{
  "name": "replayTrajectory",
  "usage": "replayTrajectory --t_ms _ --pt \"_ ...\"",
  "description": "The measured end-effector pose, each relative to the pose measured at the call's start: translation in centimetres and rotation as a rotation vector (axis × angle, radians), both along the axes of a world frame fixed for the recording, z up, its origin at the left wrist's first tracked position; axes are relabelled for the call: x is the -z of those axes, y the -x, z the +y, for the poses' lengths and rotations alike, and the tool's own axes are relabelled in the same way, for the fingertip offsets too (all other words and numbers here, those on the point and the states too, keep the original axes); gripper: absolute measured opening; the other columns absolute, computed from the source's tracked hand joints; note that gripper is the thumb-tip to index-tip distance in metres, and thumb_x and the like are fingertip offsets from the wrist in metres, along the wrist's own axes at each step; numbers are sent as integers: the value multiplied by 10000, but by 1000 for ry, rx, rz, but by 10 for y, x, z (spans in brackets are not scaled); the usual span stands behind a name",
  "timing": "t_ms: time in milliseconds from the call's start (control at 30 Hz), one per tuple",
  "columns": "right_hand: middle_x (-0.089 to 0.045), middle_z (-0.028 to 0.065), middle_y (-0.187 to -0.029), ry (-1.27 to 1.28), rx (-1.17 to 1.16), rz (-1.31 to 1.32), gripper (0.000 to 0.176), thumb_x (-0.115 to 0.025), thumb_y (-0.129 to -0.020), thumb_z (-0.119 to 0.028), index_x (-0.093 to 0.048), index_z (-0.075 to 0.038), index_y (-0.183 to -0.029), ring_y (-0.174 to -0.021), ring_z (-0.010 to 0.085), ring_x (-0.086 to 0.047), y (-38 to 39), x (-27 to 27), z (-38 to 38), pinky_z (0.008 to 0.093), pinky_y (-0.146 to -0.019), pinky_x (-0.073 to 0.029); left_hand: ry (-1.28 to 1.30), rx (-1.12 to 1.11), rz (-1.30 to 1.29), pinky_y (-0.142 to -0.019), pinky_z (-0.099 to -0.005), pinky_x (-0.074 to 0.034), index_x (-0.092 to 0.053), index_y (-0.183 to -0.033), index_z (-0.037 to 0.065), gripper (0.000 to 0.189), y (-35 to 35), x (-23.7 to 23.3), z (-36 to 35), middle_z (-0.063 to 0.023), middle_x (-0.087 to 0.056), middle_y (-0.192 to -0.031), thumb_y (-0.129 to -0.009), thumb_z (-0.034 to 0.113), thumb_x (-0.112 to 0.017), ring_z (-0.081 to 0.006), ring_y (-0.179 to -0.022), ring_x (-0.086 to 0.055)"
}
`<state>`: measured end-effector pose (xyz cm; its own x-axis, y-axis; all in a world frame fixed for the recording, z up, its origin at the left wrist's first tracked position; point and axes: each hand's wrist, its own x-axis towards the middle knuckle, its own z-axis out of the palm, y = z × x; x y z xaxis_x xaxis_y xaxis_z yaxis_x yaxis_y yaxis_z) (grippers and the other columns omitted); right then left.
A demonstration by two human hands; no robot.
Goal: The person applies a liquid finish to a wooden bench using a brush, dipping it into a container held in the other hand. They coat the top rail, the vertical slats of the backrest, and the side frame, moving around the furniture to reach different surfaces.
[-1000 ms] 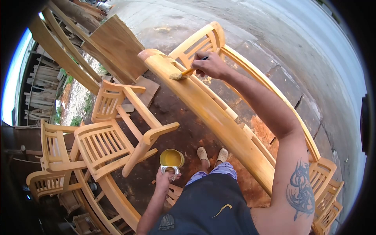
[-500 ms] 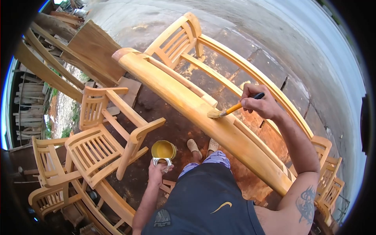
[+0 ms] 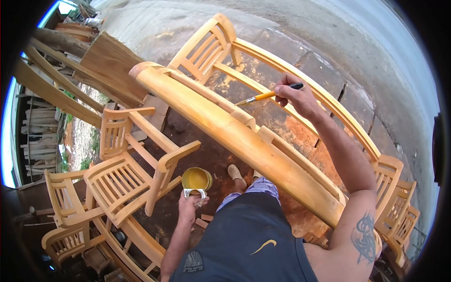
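In the head view my right hand (image 3: 295,96) is closed around the yellow and black handle of a paintbrush (image 3: 264,97). Its bristles point left, over the slatted far edge of a long, glossy wooden beam (image 3: 221,129) that runs diagonally in front of me. Low on the left, my left hand (image 3: 188,207) grips a small can (image 3: 197,178) by a pale, metallic-looking handle. Yellowish liquid fills the can's inside. Behind the beam, a slatted wooden armrest end (image 3: 204,49) joins long rails of the same bench-like frame.
Slatted wooden chairs (image 3: 120,183) stand close together on my left. Boards (image 3: 115,66) lean at the upper left, near stacked timber. More slatted wooden pieces (image 3: 390,199) stand at the right. Wood scraps (image 3: 203,221) lie on the stained floor by my feet.
My right hand has lifted the paintbrush off the beam's rounded top and moved it up and left, toward the far edge. My left hand keeps hold of the can, nearly unmoved.
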<state>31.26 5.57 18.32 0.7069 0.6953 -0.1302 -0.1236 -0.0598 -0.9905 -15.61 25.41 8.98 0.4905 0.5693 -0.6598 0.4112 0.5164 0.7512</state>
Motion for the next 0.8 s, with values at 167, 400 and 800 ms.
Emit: replayTrajectory --t_ms 167,400,800 --pt "-652 46 -725 131 -120 -5 179 -663 -908 -199 -610 -51 -823 -644 90 -612 12 4 -5 253 -581 -500 -11 10 6 -774 -400 -638 -486 -1281 -40 382 -3 -7 -4 -254 -704 -1062 -907 36 -461 -328 -897 -748" --pt "-640 37 -706 69 -137 72 202 -665 -900 -231 -602 -57 -821 -624 92 -587 21 14 -5 265 -590 -488 -9 30 -4 -762 -402 -643 -459 -1290 -45 396 -4 -4 -3 -249 -693 -1048 -901 26 -447 -344 -888 -749" --pt "-675 60 -715 19 -45 144 213 -691 -917 -237 -622 -49 -843 -619 101 -638 23 22 -16 260 -568 -513 -20 66 45 -770 -392 -633 -493 -1263 -44 385 -17 -17 -13 -225 -705 -1047 -887 41 -473 -326 -897 -749"
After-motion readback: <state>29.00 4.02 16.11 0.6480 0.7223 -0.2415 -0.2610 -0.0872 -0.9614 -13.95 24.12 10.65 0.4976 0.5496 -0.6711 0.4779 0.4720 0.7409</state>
